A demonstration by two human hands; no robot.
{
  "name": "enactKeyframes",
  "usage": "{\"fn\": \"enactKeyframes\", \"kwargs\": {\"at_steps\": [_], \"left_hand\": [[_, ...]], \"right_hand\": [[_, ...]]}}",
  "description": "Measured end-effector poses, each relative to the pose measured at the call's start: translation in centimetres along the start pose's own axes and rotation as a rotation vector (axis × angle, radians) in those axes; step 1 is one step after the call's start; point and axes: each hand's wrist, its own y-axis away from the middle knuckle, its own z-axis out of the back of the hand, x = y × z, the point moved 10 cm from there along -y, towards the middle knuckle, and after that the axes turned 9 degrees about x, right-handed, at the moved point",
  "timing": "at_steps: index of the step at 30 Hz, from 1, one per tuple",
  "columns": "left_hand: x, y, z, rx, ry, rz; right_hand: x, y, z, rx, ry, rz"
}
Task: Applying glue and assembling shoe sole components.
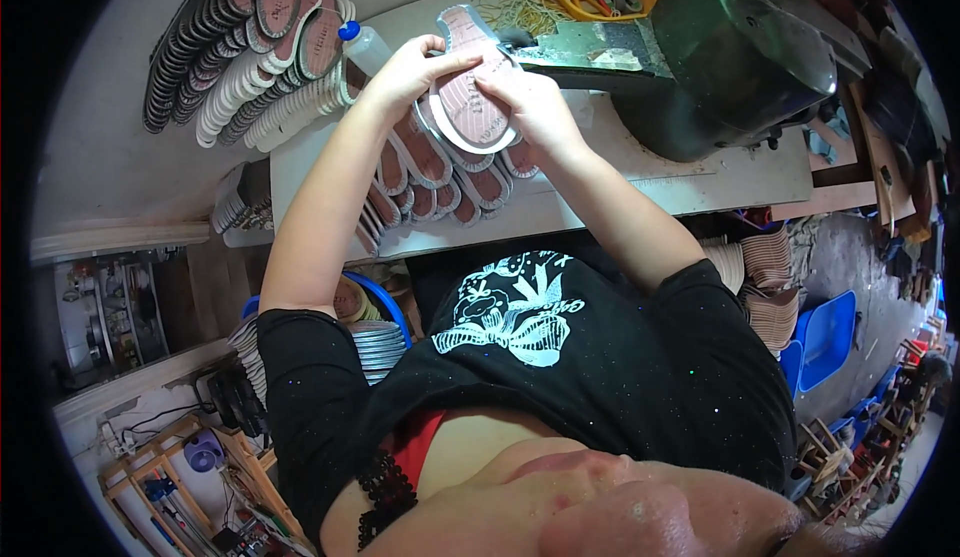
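Head view: left hand [408, 77] and right hand [541, 112] pinch a pink insole [470, 117], likely steadying it, left of the green machine [735, 67].

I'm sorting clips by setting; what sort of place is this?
Likely a shoemaking workshop: stacked insoles, a green industrial machine, and an insole held between the left hand and right hand.
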Motion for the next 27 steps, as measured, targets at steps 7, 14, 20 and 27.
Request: {"fn": "enactKeyframes", "kwargs": {"at_steps": [7, 14, 20, 27], "left_hand": [[0.2, -0.5, 0.3, -0.02, 0.089, 0.052], [-2.4, -0.2, 4.3, -0.382, -0.399, 0.149], [-4.0, -4.1, 0.6, 0.331, -0.451, -0.165], [-4.6, -4.1, -0.1, 0.497, -0.534, -0.087]], "right_hand": [[-4.4, 2.7, -2.9, 0.226, -0.067, -0.238], [-3.4, 1.4, -1.9, 0.105, -0.172, -0.154], [-2.1, -0.3, -1.4, 0.058, -0.159, -0.077], [-1.4, -0.8, -1.2, 0.041, -0.147, -0.024]]}}
